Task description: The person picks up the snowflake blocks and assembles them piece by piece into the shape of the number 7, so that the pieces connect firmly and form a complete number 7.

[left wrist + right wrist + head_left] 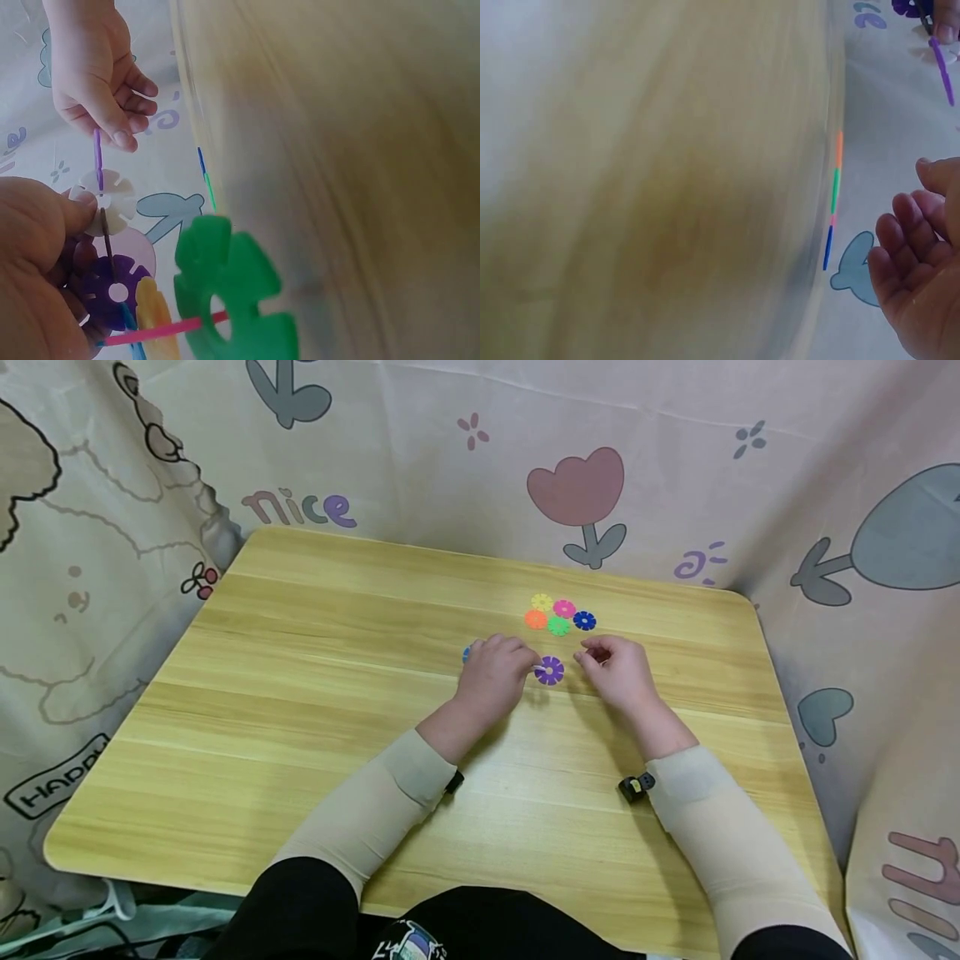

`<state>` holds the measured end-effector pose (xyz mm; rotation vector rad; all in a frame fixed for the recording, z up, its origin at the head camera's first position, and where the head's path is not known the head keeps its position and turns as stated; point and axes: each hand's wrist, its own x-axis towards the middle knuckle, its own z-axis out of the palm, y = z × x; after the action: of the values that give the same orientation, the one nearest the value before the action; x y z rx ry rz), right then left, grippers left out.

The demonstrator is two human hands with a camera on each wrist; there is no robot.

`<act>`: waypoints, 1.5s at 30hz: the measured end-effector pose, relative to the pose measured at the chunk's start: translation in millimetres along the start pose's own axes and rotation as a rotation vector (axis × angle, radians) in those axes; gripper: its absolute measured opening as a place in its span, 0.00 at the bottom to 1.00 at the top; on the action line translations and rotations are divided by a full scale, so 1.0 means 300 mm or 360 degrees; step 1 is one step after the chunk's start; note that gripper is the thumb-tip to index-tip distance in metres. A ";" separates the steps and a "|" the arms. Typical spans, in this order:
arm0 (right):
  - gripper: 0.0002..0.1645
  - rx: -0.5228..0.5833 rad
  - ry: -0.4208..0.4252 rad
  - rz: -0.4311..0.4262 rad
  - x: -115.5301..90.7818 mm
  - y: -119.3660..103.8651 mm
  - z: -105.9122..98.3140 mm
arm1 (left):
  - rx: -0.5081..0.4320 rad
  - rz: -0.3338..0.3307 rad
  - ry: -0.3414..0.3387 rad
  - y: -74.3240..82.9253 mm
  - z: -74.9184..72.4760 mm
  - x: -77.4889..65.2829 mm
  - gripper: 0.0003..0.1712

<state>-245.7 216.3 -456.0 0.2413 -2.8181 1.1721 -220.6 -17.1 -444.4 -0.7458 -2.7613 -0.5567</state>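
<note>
My left hand point(495, 677) holds a linked chain of notched plastic snowflake discs above the table. In the left wrist view its thumb and fingers pinch a white disc point(118, 204), with a purple disc point(556, 677) slotted into its far edge. Toward the wrist the chain carries a dark purple disc point(96, 289), a yellow disc point(154, 319), a pink disc point(161, 331) and a large-looking green disc point(255, 266). My right hand point(618, 672) is just right of the purple disc, apart from it, its fingers loosely bent and holding nothing.
Beyond the hands, a cluster of loose discs lies on the wooden table point(300, 693): yellow point(542, 600), pink point(564, 612), orange point(536, 622), green point(558, 629) and dark blue point(585, 615). A printed curtain point(420, 460) hangs round the back and sides.
</note>
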 end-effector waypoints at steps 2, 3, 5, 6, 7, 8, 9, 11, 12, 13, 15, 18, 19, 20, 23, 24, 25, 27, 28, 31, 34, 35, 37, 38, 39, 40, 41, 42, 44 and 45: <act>0.18 -0.0033 0.0013 0.0014 0.013 0.005 0.001 | 0.0005 -0.0002 -0.0004 -0.002 0.001 -0.001 0.11; 0.19 -0.0061 0.0021 0.0018 0.021 0.007 0.002 | 0.0006 -0.0004 -0.0007 -0.004 0.002 -0.001 0.11; 0.21 -0.0124 0.0035 0.0029 0.038 0.011 0.003 | 0.0008 -0.0012 -0.0016 -0.006 0.002 -0.001 0.11; 0.22 -0.0156 0.0042 0.0035 0.047 0.012 0.004 | 0.0008 -0.0015 -0.0019 -0.007 0.002 -0.001 0.11; 0.23 -0.0185 0.0045 0.0045 0.055 0.014 0.005 | 0.0011 -0.0018 -0.0023 -0.008 0.002 -0.001 0.11; 0.24 -0.0215 0.0045 0.0053 0.063 0.015 0.005 | 0.0015 -0.0020 -0.0029 -0.008 0.001 -0.001 0.11; 0.25 -0.0236 0.0044 0.0064 0.071 0.016 0.006 | 0.0019 -0.0021 -0.0035 -0.008 0.001 -0.001 0.11; 0.26 -0.0252 0.0041 0.0089 0.083 0.017 0.006 | 0.0032 -0.0020 -0.0047 -0.008 0.002 -0.002 0.11; 0.27 -0.0260 0.0037 0.0104 0.089 0.019 0.007 | 0.0039 -0.0017 -0.0053 -0.008 0.002 -0.002 0.11; 0.27 -0.0267 0.0034 0.0115 0.093 0.021 0.007 | 0.0047 -0.0014 -0.0061 -0.008 0.002 -0.002 0.11; 0.28 -0.0277 0.0030 0.0133 0.101 0.024 0.007 | 0.0058 -0.0012 -0.0066 -0.008 0.003 -0.001 0.12; 0.29 -0.0300 0.0028 0.0157 0.112 0.031 0.008 | 0.0069 -0.0011 -0.0066 -0.008 0.004 -0.001 0.12; 0.29 -0.0307 0.0032 0.0163 0.115 0.033 0.008 | 0.0071 -0.0012 -0.0063 -0.008 0.004 -0.001 0.12; 0.29 -0.0310 0.0034 0.0168 0.118 0.036 0.008 | 0.0073 -0.0010 -0.0061 -0.008 0.003 -0.001 0.12; 0.31 -0.0324 0.0037 0.0186 0.129 0.044 0.006 | 0.0074 -0.0009 -0.0071 -0.008 0.002 -0.002 0.12; 0.31 -0.0329 0.0035 0.0191 0.134 0.047 0.006 | 0.0071 -0.0009 -0.0076 -0.008 0.002 -0.003 0.12; 0.32 -0.0334 0.0034 0.0195 0.139 0.049 0.006 | 0.0071 -0.0010 -0.0082 -0.008 0.000 -0.003 0.12; 0.33 -0.0351 0.0022 0.0209 0.151 0.055 0.007 | 0.0069 -0.0017 -0.0092 -0.007 -0.001 -0.003 0.12; 0.34 -0.0361 0.0016 0.0217 0.158 0.057 0.008 | 0.0068 -0.0020 -0.0093 -0.007 -0.002 -0.003 0.12; 0.34 -0.0384 -0.0012 0.0257 0.180 0.061 0.014 | 0.0068 -0.0020 -0.0102 -0.005 -0.005 -0.004 0.12; 0.35 -0.0393 -0.0035 0.0300 0.198 0.064 0.021 | 0.0072 -0.0013 -0.0123 -0.002 -0.007 -0.005 0.13; 0.35 -0.0398 -0.0045 0.0311 0.204 0.065 0.024 | 0.0073 -0.0015 -0.0132 -0.001 -0.008 -0.006 0.13; 0.35 -0.0407 -0.0057 0.0324 0.215 0.066 0.030 | 0.0079 -0.0020 -0.0144 0.001 -0.009 -0.006 0.13; 0.35 -0.0418 -0.0061 0.0327 0.220 0.067 0.033 | 0.0086 -0.0023 -0.0148 0.002 -0.010 -0.006 0.13; 0.35 -0.0428 -0.0064 0.0326 0.224 0.067 0.036 | 0.0094 -0.0027 -0.0151 0.003 -0.011 -0.006 0.13; 0.35 -0.0442 -0.0064 0.0322 0.228 0.067 0.038 | 0.0103 -0.0028 -0.0150 0.003 -0.011 -0.006 0.13; 0.35 -0.0456 -0.0066 0.0321 0.232 0.068 0.041 | 0.0107 -0.0028 -0.0148 0.004 -0.012 -0.006 0.13; 0.36 -0.0468 -0.0066 0.0321 0.235 0.070 0.042 | 0.0112 -0.0026 -0.0148 0.004 -0.013 -0.005 0.13; 0.36 -0.0488 -0.0073 0.0334 0.241 0.073 0.045 | 0.0116 -0.0020 -0.0146 0.004 -0.014 -0.005 0.14; 0.36 -0.0494 -0.0078 0.0343 0.243 0.076 0.046 | 0.0113 -0.0015 -0.0140 0.004 -0.014 -0.005 0.14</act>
<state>-321.6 214.1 -471.8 -0.0573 -3.0756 0.7475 -218.2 -18.5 -440.9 -0.7589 -2.8500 -0.4346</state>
